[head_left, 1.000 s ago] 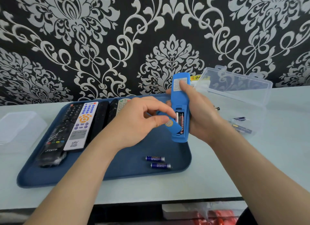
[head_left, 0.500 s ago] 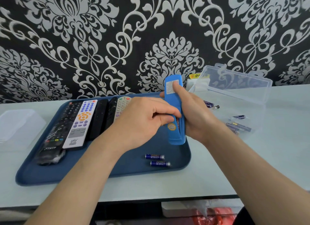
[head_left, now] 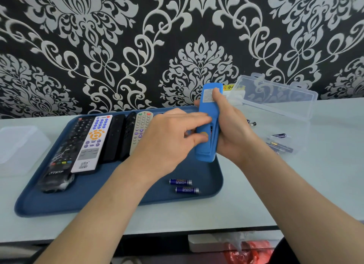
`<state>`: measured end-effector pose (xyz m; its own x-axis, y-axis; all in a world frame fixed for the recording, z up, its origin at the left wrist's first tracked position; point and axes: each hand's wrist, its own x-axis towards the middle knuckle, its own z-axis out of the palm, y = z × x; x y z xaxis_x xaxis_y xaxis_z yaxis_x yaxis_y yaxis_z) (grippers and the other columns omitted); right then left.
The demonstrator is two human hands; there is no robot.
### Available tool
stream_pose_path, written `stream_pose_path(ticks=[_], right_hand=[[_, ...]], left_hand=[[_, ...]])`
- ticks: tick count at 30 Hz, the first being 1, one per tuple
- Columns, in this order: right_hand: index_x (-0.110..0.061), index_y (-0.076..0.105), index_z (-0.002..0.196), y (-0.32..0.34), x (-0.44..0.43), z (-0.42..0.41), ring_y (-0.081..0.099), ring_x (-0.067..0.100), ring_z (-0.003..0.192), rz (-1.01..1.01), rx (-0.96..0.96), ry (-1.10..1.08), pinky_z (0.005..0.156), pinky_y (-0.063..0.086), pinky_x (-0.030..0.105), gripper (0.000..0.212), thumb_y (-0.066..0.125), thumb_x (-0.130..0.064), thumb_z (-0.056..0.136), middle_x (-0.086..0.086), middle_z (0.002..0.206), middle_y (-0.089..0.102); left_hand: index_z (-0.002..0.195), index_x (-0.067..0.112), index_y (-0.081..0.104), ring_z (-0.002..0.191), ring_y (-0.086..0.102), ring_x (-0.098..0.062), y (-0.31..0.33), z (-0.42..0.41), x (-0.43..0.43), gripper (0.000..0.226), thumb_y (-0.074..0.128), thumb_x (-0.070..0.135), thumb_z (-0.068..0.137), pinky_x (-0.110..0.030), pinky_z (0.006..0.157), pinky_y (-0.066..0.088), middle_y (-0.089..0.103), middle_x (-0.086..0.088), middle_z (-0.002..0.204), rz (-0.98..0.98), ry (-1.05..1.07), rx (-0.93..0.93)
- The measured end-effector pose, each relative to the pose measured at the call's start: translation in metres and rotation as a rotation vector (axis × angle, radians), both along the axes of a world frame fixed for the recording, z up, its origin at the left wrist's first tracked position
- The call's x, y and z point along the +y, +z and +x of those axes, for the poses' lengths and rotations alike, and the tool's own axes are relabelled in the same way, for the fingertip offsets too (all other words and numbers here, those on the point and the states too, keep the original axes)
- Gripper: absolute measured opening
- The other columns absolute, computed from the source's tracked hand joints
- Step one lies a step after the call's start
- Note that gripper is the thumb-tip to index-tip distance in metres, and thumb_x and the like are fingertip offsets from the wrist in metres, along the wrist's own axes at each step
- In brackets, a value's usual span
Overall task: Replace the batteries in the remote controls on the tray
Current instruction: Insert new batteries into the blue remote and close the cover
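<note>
My right hand [head_left: 232, 132] grips a blue remote [head_left: 207, 108] upright over the right end of the dark blue tray [head_left: 98, 200], its back towards me. My left hand [head_left: 169, 137] reaches across and pinches the blue battery cover [head_left: 203, 148] between fingers and thumb, holding it against the remote's back. A thin gap along the cover's right edge still shows a battery inside. Two loose blue batteries [head_left: 180, 182] lie on the tray near its front right corner. Several other remotes [head_left: 94, 141] lie side by side on the tray's left half.
An open clear plastic box [head_left: 275, 98] sits at the back right, with loose batteries [head_left: 279, 135] on the table in front of it. A clear plastic container [head_left: 19, 147] stands left of the tray. The table's front edge runs just below the tray.
The cover, held away from the open battery compartment a second ago, now lies over it. The remote has turned more edge-on and my left fingers stretch across it.
</note>
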<state>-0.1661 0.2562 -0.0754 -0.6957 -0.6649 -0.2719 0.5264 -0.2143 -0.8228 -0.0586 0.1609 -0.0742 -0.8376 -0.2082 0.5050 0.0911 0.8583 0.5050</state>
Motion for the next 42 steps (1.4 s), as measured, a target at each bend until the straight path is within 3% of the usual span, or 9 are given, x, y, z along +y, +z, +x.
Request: stream_pose_path(ticks=[8, 13, 15, 18, 22, 28, 31, 35, 42], right_hand=[[-0.007, 0.059, 0.106, 0.001, 0.005, -0.006, 0.062, 0.018, 0.061, -0.132, -0.205, -0.093, 0.053, 0.055, 0.028, 0.046, 0.045, -0.051, 0.100, 0.008, 0.073, 0.059], [-0.010, 0.051, 0.107, -0.002, -0.001, -0.004, 0.062, 0.022, 0.075, -0.167, -0.179, -0.054, 0.071, 0.060, 0.039, 0.040, 0.048, -0.049, 0.099, 0.008, 0.080, 0.055], [-0.008, 0.051, 0.103, 0.000, -0.002, -0.002, 0.061, 0.023, 0.079, -0.156, -0.134, -0.028, 0.083, 0.057, 0.043, 0.035, 0.048, -0.043, 0.100, 0.009, 0.082, 0.054], [-0.002, 0.055, 0.116, 0.001, -0.002, 0.000, 0.068, 0.018, 0.073, -0.129, 0.079, 0.060, 0.068, 0.058, 0.031, 0.020, 0.048, -0.013, 0.102, 0.011, 0.088, 0.063], [-0.004, 0.058, 0.126, -0.004, 0.002, -0.001, 0.073, 0.016, 0.081, 0.150, 0.503, 0.139, 0.071, 0.060, 0.029, 0.030, 0.057, -0.001, 0.096, 0.010, 0.098, 0.074], [-0.007, 0.066, 0.115, -0.014, -0.004, 0.004, 0.072, 0.020, 0.068, 0.606, 0.963, 0.087, 0.067, 0.061, 0.035, 0.022, 0.062, -0.013, 0.094, 0.010, 0.087, 0.075], [-0.005, 0.065, 0.120, -0.019, -0.003, 0.003, 0.068, 0.031, 0.092, 0.847, 1.196, 0.065, 0.085, 0.054, 0.042, 0.029, 0.057, -0.015, 0.095, 0.013, 0.105, 0.073], [-0.010, 0.066, 0.119, -0.019, 0.001, 0.004, 0.062, 0.032, 0.104, 0.932, 1.353, 0.077, 0.085, 0.052, 0.040, 0.029, 0.053, -0.015, 0.094, 0.012, 0.114, 0.070], [-0.017, 0.055, 0.126, -0.022, 0.008, 0.008, 0.046, 0.030, 0.110, 0.953, 1.587, 0.420, 0.093, 0.036, 0.035, 0.034, 0.055, -0.023, 0.092, 0.007, 0.130, 0.054]], left_hand=[[0.124, 0.020, 0.065, 0.105, 0.053, -0.014, -0.017, -0.006, 0.000, 0.039, 0.050, 0.035, 0.091, -0.027, 0.095, 0.044, 0.063, 0.011, 0.127, -0.250, -0.062, 0.013], [0.119, 0.034, 0.067, 0.095, 0.065, -0.003, -0.011, -0.001, 0.006, 0.055, 0.068, 0.058, 0.069, -0.030, 0.085, 0.054, 0.070, 0.016, 0.112, 0.272, 0.083, -0.073], [0.113, 0.038, 0.067, 0.082, 0.068, -0.003, -0.008, -0.001, 0.006, 0.047, 0.078, 0.048, 0.069, -0.033, 0.080, 0.056, 0.070, 0.019, 0.104, 0.335, 0.128, -0.135], [0.101, 0.032, 0.068, 0.085, 0.071, -0.007, -0.002, -0.003, 0.002, 0.022, 0.073, 0.021, 0.083, -0.038, 0.078, 0.059, 0.075, 0.012, 0.094, 0.669, 0.119, -0.116], [0.128, 0.018, 0.056, 0.081, 0.073, -0.023, 0.000, -0.002, -0.015, 0.035, 0.058, 0.009, 0.094, -0.033, 0.063, 0.059, 0.075, -0.008, 0.093, 1.013, 0.091, -0.260], [0.103, 0.039, 0.050, 0.055, 0.062, -0.014, -0.007, 0.000, -0.018, 0.023, 0.053, 0.017, 0.098, -0.026, 0.055, 0.054, 0.071, -0.005, 0.080, 0.758, 0.058, -0.483], [0.115, 0.026, 0.055, 0.065, 0.066, -0.017, -0.015, -0.004, -0.015, 0.026, 0.058, 0.011, 0.094, -0.033, 0.069, 0.060, 0.068, -0.003, 0.094, 0.685, 0.054, -0.543], [0.120, 0.029, 0.059, 0.084, 0.069, -0.020, -0.023, -0.008, -0.017, 0.040, 0.068, 0.019, 0.083, -0.038, 0.080, 0.056, 0.070, 0.004, 0.095, 0.422, 0.063, -0.610], [0.121, 0.028, 0.057, 0.084, 0.061, -0.020, -0.029, -0.012, -0.006, 0.035, 0.060, 0.021, 0.086, -0.018, 0.050, 0.031, 0.058, 0.004, 0.071, 0.158, 0.079, -0.557]])
